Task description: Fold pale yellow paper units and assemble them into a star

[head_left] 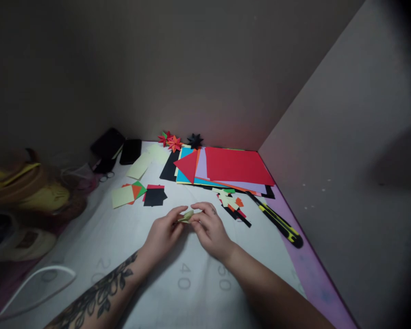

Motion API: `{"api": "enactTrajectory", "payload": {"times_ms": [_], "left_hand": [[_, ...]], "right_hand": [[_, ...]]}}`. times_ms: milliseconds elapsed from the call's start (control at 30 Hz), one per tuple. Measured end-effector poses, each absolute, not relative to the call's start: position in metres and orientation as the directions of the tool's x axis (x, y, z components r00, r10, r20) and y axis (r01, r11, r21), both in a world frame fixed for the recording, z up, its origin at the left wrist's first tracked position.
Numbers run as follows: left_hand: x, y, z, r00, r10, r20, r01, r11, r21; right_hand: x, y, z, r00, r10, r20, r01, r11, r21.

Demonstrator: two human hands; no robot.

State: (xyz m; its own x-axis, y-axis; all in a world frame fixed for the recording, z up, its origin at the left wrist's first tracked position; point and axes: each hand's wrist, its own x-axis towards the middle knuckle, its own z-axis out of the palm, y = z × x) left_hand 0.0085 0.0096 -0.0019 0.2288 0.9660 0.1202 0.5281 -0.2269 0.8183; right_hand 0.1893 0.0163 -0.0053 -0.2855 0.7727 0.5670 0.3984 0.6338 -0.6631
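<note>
Between my hands is a small folded piece of pale yellow-green paper (187, 216), held a little above the white sheet covering the table. My left hand (163, 230) pinches its left end between thumb and fingers. On the other side, the fingertips and thumb of my right hand (209, 228) close on its right end. Fingers cover part of the paper, so its full shape is hidden. Beyond my left hand lie black paper squares (155, 196) over red ones, beside a fan of pale yellow (122, 196), orange and green squares.
Sheets of coloured paper, red (238, 165) on top, lie at the back, with folded paper stars (174, 143) behind. Paper scraps (231, 203) and a yellow-black utility knife (281, 221) are at right. Phones (130, 151), scissors (107, 176), a white cable (37, 274) and a bag (30, 187) occupy the left.
</note>
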Motion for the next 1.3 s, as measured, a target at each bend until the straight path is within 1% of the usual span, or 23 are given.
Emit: {"api": "enactTrajectory", "payload": {"times_ms": [133, 200, 300, 367, 433, 600, 767, 900, 967, 1067, 1167, 1300], "left_hand": [[0.009, 0.008, -0.002, 0.225, 0.961, 0.159, 0.530, -0.257, 0.808], [0.009, 0.008, -0.001, 0.212, 0.962, 0.173, 0.513, -0.261, 0.818], [0.011, 0.007, -0.002, 0.185, 0.969, 0.164, 0.436, -0.231, 0.870], [0.012, 0.007, -0.002, 0.173, 0.975, 0.140, 0.374, -0.196, 0.906], [0.012, 0.007, -0.003, 0.166, 0.978, 0.127, 0.350, -0.179, 0.919], [0.011, 0.006, -0.003, 0.172, 0.972, 0.159, 0.395, -0.215, 0.893], [0.011, 0.006, -0.003, 0.183, 0.969, 0.164, 0.450, -0.231, 0.863], [0.009, 0.006, -0.006, 0.193, 0.960, 0.205, 0.468, -0.273, 0.841], [0.008, 0.006, -0.007, 0.204, 0.953, 0.225, 0.455, -0.295, 0.840], [0.008, 0.005, -0.006, 0.194, 0.953, 0.234, 0.435, -0.297, 0.850], [0.010, 0.004, -0.003, 0.168, 0.959, 0.226, 0.407, -0.277, 0.870], [0.013, 0.003, 0.000, 0.132, 0.971, 0.201, 0.355, -0.236, 0.905]], "right_hand": [[0.189, 0.014, -0.005, -0.284, 0.757, 0.588, 0.391, 0.652, -0.650], [0.189, 0.012, -0.005, -0.270, 0.719, 0.641, 0.409, 0.688, -0.600], [0.188, 0.008, -0.006, -0.235, 0.649, 0.724, 0.481, 0.724, -0.493], [0.187, 0.006, -0.007, -0.218, 0.617, 0.756, 0.538, 0.723, -0.434], [0.187, 0.005, -0.007, -0.195, 0.604, 0.773, 0.582, 0.706, -0.405], [0.187, 0.007, -0.005, -0.151, 0.625, 0.766, 0.612, 0.668, -0.424], [0.186, 0.009, -0.004, -0.131, 0.673, 0.728, 0.577, 0.649, -0.496], [0.185, 0.010, -0.005, -0.114, 0.684, 0.720, 0.543, 0.650, -0.532], [0.187, 0.009, -0.005, -0.118, 0.661, 0.741, 0.537, 0.670, -0.512], [0.189, 0.007, -0.005, -0.153, 0.587, 0.795, 0.546, 0.720, -0.427], [0.191, 0.005, -0.003, -0.183, 0.522, 0.833, 0.564, 0.750, -0.346], [0.189, 0.002, -0.002, -0.186, 0.479, 0.858, 0.589, 0.753, -0.293]]}}
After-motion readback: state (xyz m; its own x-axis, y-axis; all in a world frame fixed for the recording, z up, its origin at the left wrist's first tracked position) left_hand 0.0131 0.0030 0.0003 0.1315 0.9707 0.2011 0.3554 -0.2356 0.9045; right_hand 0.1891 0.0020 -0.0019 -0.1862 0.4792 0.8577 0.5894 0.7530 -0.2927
